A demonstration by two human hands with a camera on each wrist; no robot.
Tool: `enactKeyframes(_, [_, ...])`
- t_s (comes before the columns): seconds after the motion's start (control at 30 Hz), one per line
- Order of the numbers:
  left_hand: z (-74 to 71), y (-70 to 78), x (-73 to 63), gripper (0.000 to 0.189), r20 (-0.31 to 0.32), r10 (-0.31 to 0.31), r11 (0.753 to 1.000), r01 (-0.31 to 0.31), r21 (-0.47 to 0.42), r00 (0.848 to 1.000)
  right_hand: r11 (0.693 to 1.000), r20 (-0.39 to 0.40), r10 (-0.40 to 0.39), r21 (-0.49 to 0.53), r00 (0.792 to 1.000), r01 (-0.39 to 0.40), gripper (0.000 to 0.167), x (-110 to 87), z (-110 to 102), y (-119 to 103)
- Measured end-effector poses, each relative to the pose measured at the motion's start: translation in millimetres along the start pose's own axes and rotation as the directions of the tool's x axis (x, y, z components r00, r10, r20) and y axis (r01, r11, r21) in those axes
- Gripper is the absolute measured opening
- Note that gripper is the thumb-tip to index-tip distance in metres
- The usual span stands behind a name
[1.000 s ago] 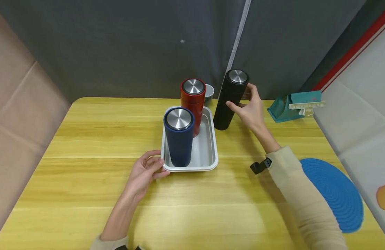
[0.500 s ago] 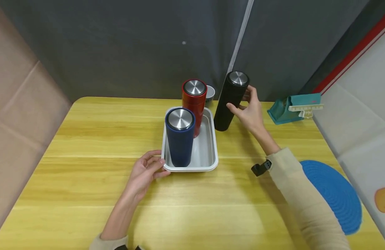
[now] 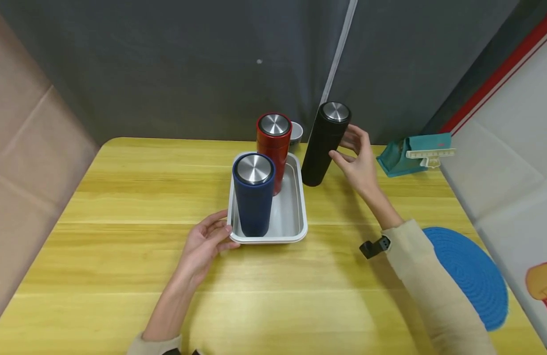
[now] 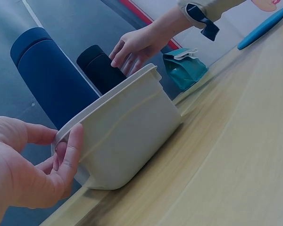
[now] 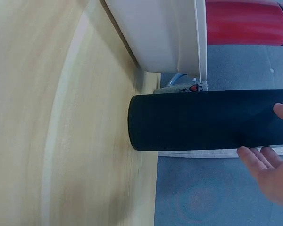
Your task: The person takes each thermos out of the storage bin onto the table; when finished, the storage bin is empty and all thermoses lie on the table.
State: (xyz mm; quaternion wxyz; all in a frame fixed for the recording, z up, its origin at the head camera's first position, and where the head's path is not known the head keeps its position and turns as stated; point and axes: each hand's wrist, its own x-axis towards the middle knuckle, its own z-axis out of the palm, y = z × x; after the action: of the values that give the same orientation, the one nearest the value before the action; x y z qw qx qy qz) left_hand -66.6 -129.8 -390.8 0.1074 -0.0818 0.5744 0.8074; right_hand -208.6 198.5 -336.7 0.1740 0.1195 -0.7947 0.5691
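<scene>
A deep whitish metal tray [image 3: 291, 217] sits on the wooden table, holding a blue thermos flask [image 3: 256, 207] at its front and a red thermos flask [image 3: 278, 153] behind. My left hand [image 3: 202, 249] pinches the tray's rim at the near left corner, the thumb on top and fingers curled beneath, as the left wrist view shows. Right of the tray a black thermos flask [image 3: 321, 148] stands upright on the table. Against its right side lies my right hand [image 3: 359, 162], fingers loosely extended and thumb at the flask's edge; in the right wrist view the fingertips [image 5: 247, 153] meet its side.
Behind the red flask shows a small grey-lidded container [image 3: 295, 132]. A teal bag [image 3: 413, 154] with a clip [image 3: 429, 157] stands at the back right. On the right lies a round blue woven mat [image 3: 468, 276]. A grey curtain [image 3: 189, 74] hangs behind the table.
My right hand has loosened on the black flask, its thumb drawn back from the front to the right edge. The flask stays in place; my left hand still holds the tray rim.
</scene>
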Motion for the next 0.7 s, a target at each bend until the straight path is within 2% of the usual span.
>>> enactKeyframes(0.27, [0.2, 0.4, 1.6, 0.047, 0.004, -0.001, 1.000, 0.001, 0.004, 1.000, 0.999, 0.022, 0.007, 0.051, 1.000, -0.008, 0.068, -14.1, -4.2, -6.4])
enactKeyframes(0.53, [-0.3, -0.3, 2.2, 0.047, 0.007, -0.004, 1.000, 0.004, 0.013, 1.000, 0.999, 0.007, 0.020, -0.033, 1.000, -0.020, 0.052, -45.7, 3.5, -44.6])
enactKeyframes(0.7, [-0.3, -0.4, 1.7, 0.046, 0.014, 0.000, 1.000, 0.000, 0.010, 1.000, 1.000, 0.058, 0.015, -0.016, 0.998, -0.014, 0.048, -61.2, 15.9, -60.6])
